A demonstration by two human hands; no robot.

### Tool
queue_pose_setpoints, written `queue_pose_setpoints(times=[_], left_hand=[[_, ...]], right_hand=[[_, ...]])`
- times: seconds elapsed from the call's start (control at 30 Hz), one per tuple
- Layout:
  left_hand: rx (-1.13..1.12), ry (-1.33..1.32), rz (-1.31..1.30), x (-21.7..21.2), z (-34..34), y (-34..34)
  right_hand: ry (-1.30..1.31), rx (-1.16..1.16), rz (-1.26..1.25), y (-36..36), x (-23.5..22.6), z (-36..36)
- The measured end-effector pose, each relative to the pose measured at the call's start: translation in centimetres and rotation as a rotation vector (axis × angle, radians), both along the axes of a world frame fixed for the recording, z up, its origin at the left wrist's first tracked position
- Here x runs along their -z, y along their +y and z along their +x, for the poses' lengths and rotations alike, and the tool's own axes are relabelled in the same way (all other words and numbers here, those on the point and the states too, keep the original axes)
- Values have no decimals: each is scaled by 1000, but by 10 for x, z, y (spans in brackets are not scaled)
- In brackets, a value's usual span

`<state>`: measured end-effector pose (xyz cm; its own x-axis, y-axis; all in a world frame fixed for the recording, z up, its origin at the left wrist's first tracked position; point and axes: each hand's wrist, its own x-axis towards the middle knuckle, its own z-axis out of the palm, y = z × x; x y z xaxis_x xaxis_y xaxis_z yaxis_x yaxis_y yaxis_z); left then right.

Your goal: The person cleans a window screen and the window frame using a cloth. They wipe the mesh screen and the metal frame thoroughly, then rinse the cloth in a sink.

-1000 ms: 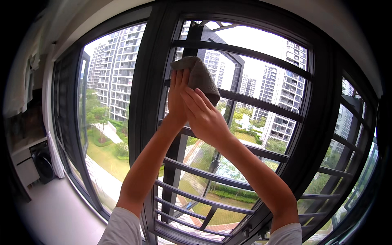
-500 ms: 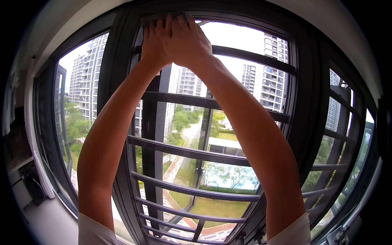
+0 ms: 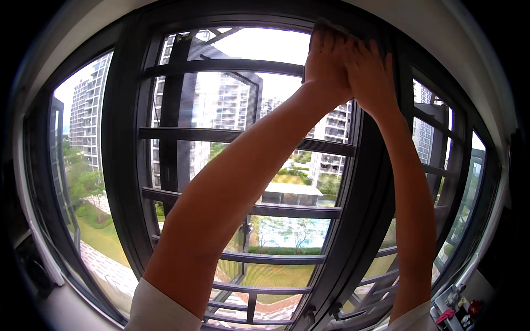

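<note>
Both my arms reach up to the upper right corner of a dark-framed window (image 3: pixel 367 182). My left hand (image 3: pixel 329 63) presses a dark cloth (image 3: pixel 329 25) against the frame, its fingers bent over it; only the cloth's upper edge shows. Right beside it, touching it, lies my right hand (image 3: pixel 372 80), with fingers stretched out and apart against the frame. Whether the right fingers also rest on the cloth is hidden. Under my left forearm run dark horizontal bars (image 3: pixel 193 134) across the pane.
Narrower window panels (image 3: pixel 83 143) flank the middle one on the left and right. A window handle (image 3: pixel 310 315) juts out low on the frame. Small items, one pink (image 3: pixel 445 316), lie at the lower right. Outside are tall buildings, lawns and a pool.
Both hands have moved right along the top of the frame, from its upper left corner to its upper right, with the cloth. The view has shifted to the right.
</note>
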<state>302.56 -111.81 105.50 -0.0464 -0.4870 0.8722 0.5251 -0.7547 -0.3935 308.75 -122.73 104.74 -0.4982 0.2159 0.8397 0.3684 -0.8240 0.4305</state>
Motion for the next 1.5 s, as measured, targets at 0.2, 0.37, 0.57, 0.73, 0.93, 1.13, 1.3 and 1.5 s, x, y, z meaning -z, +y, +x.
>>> queue_pose_setpoints(times=[0.2, 0.37, 0.57, 0.73, 0.93, 1.13, 1.3, 1.5], left_hand=[[236, 83, 76, 14, -8, 5], [220, 202, 39, 109, -39, 23], [254, 334, -16, 113, -87, 36], [91, -27, -97, 82, -124, 92], [-141, -81, -263, 38, -183, 160], [-502, 49, -74, 21, -235, 200], [-604, 21, 49, 39, -259, 222], [-645, 127, 1, 137, -276, 211]], right_hand=[[-15, 93, -1, -4, 13, 1], [386, -213, 13, 21, 117, -45], [239, -651, 21, 49, 128, -73], [73, -883, -277, 89, 77, -96], [-78, -417, -264, 162, -17, -103], [1, -446, -157, 188, -25, -173], [-186, -334, -151, 219, 0, -163], [-65, -495, -248, 220, 86, -172]])
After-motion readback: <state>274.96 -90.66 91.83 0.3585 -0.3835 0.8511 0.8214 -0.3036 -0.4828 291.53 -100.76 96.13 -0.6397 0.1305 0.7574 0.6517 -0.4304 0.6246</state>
